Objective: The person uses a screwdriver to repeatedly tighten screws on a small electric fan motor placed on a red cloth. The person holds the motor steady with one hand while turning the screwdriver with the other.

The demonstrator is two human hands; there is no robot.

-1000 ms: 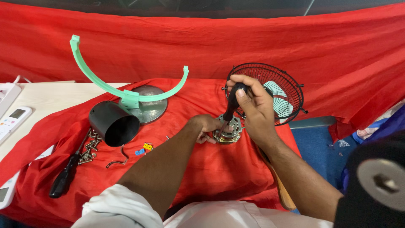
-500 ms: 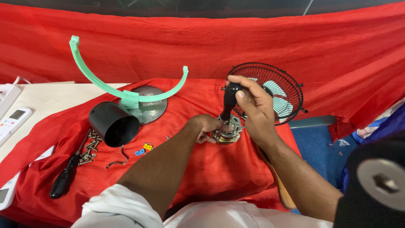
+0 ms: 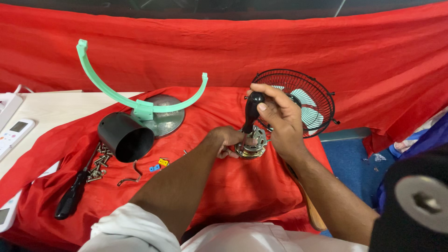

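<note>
My right hand [image 3: 280, 119] grips the black handle of a screwdriver [image 3: 250, 112], held upright over a round metal motor part [image 3: 251, 145]. My left hand [image 3: 228, 140] closes on that part's edge, steadying it on the wrinkled red cloth [image 3: 233, 191] covering the desk [image 3: 51, 109]. Behind stands a black wire fan cage [image 3: 303, 100]. Left lie a matte black cylinder [image 3: 126, 136], a mint-green curved plastic bracket [image 3: 135, 100], loose screws [image 3: 99, 163] and another screwdriver [image 3: 70, 198].
</note>
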